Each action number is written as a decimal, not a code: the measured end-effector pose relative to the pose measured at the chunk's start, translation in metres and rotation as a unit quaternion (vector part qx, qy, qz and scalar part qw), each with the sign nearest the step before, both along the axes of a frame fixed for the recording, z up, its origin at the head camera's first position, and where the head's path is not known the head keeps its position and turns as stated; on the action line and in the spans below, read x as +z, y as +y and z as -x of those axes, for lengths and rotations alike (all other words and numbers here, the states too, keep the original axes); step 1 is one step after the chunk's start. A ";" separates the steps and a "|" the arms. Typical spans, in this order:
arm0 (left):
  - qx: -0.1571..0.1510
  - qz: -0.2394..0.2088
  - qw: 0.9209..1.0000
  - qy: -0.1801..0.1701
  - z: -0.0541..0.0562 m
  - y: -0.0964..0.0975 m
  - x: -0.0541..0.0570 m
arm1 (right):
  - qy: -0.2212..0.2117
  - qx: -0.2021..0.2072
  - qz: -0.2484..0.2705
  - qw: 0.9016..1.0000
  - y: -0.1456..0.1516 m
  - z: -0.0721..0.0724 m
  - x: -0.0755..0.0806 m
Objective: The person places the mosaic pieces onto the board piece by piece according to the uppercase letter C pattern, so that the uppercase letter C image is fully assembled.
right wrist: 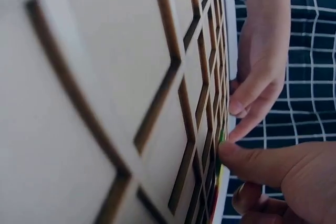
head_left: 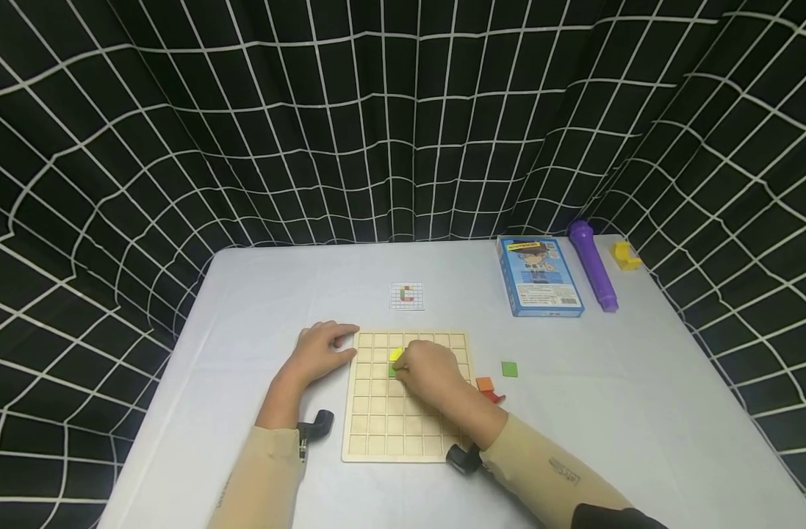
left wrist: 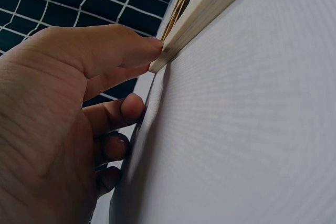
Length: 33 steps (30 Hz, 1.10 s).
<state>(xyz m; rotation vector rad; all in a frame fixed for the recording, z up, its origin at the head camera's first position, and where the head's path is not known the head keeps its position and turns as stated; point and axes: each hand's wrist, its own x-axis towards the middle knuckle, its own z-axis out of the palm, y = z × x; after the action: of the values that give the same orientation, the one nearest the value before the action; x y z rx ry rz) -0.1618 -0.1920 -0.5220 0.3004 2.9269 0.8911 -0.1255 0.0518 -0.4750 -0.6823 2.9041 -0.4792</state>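
Observation:
A pale wooden grid board [head_left: 369, 426] lies on the table, with a yellow square tile [head_left: 396, 354] and a green square tile [head_left: 392, 372] in its upper middle. My right hand [head_left: 432, 373] is over the board with curled fingers and pinches the green tile. In the right wrist view the thumb [right wrist: 236, 156] meets the tile's edge; the index fingertip's contact is hidden. At the board's upper left corner, my left hand [head_left: 319, 351] touches the edge with thumb and index finger spread apart. Its other fingers [left wrist: 113, 148] bend loosely beside the board.
Right of the board lie an orange tile [head_left: 485, 384], a red piece [head_left: 493, 397] and another green tile [head_left: 509, 369]. Behind it is a small pattern card [head_left: 406, 295]. A blue box [head_left: 541, 278], a purple stick [head_left: 594, 268] and a yellow holder [head_left: 624, 256] stand back right.

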 end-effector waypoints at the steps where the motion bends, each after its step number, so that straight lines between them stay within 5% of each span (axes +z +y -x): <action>1: 0.000 0.000 1.000 -0.001 0.000 0.000 0.000 | -0.005 -0.002 0.005 1.000 0.001 0.000 0.000; 6: 0.000 0.000 1.000 -0.007 -0.001 0.000 -0.003 | -0.044 -0.025 0.061 0.997 0.019 -0.003 0.003; 17: 0.005 0.005 1.000 -0.006 0.000 0.003 -0.001 | -0.117 -0.130 0.144 0.974 0.103 -0.012 0.016; 27: 0.006 0.002 1.000 -0.005 0.000 0.001 -0.002 | -0.121 -0.210 0.067 0.968 0.165 -0.007 0.007; 33: 0.009 0.003 1.000 -0.007 0.000 0.001 -0.002 | -0.123 -0.210 0.055 0.968 0.175 -0.004 -0.006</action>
<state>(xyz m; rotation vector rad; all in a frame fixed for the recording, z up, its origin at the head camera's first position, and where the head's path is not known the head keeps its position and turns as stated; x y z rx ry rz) -0.1618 -0.1914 -0.5244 0.2667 2.9234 0.8818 -0.1216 0.2268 -0.4814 -0.0018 2.7894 -0.7154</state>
